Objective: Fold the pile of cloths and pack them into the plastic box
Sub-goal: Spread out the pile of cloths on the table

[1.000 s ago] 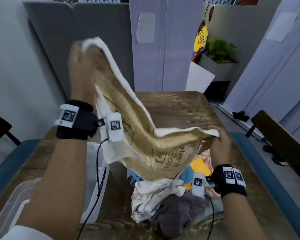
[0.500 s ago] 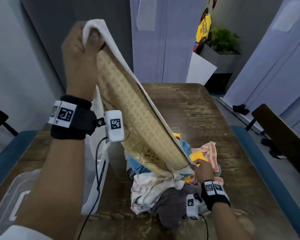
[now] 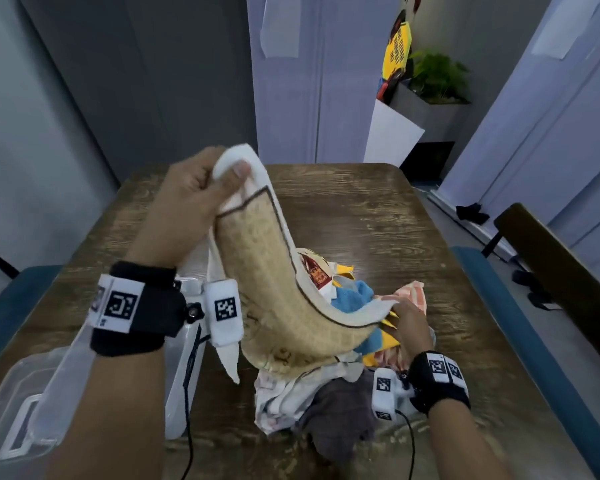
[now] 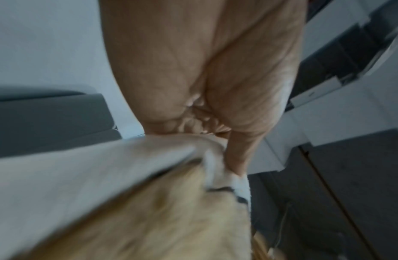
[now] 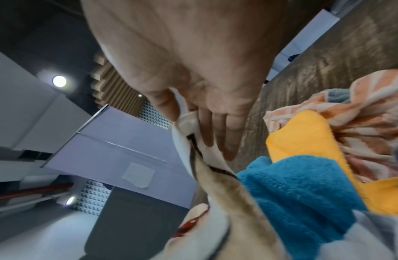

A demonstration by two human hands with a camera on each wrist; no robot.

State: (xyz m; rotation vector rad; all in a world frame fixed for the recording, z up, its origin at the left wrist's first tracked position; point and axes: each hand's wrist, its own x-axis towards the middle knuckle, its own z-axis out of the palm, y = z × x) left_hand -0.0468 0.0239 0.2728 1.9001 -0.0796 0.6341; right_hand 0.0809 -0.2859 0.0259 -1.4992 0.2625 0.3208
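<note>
**Now a tan cloth hangs stretched between our two hands**

Up at the left, our left hand (image 3: 194, 192) is raised above the wooden table (image 3: 378, 220), thumb and curled fingers clamped on one white-bordered corner of the tan cloth (image 3: 274, 289). From there the cloth sags in a long curve down to our right hand (image 3: 409, 327), which sits low over the pile of cloths (image 3: 326, 393). The right wrist view shows the thumb on one side of the cloth's white edge and the fingers on the other, pinching it. The cloth's lower belly touches the top of the pile.

In the pile we make out a blue cloth (image 3: 352, 296), a yellow cloth (image 5: 304, 137), an orange-striped cloth (image 3: 413, 292) and a dark grey cloth (image 3: 340, 417) at the near edge. The plastic box (image 3: 18, 420) stands on the table just left of the pile, partly hidden under our left forearm. The left wrist view is blurred and shows little beyond palm and cloth.
</note>
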